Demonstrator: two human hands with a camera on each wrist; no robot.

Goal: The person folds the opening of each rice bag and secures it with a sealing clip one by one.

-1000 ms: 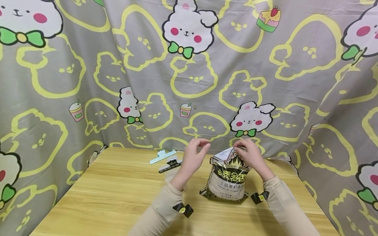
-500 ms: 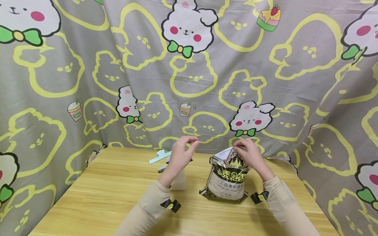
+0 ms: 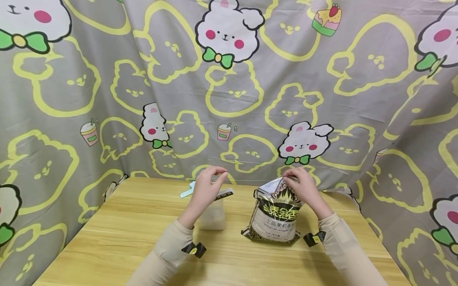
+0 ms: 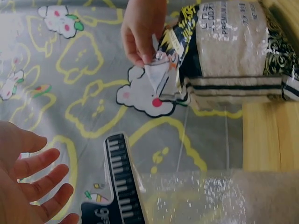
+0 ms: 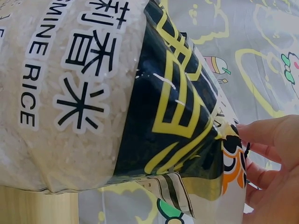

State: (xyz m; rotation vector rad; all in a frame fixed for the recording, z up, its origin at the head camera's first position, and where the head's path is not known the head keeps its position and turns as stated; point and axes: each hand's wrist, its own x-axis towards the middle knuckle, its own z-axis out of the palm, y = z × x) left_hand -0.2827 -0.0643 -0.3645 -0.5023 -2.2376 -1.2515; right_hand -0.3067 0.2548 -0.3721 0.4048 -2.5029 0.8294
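Observation:
My right hand (image 3: 302, 186) pinches the top edge of a printed bag of jasmine rice (image 3: 275, 220), which stands upright on the table; in the right wrist view the fingers (image 5: 268, 133) are at the bag's top. White lining shows at its folded-open corner. Held in the air to the left, my left hand (image 3: 205, 186) has relaxed, spread fingers and nothing in them, as the left wrist view also shows. Close beside it, a bag clip with a piano-key pattern (image 4: 122, 177) sits at the top of a clear plastic bag (image 3: 213, 218), partly hidden by the left arm.
A light blue bag clip (image 3: 187, 192) lies on the wooden table (image 3: 118, 230) behind the left wrist. A patterned grey curtain (image 3: 171, 95) closes off the back and sides of the table.
My left hand has moved left, away from the rice bag, uncovering more of the clear bag and now covering part of both clips. The right hand keeps its hold on the rice bag.

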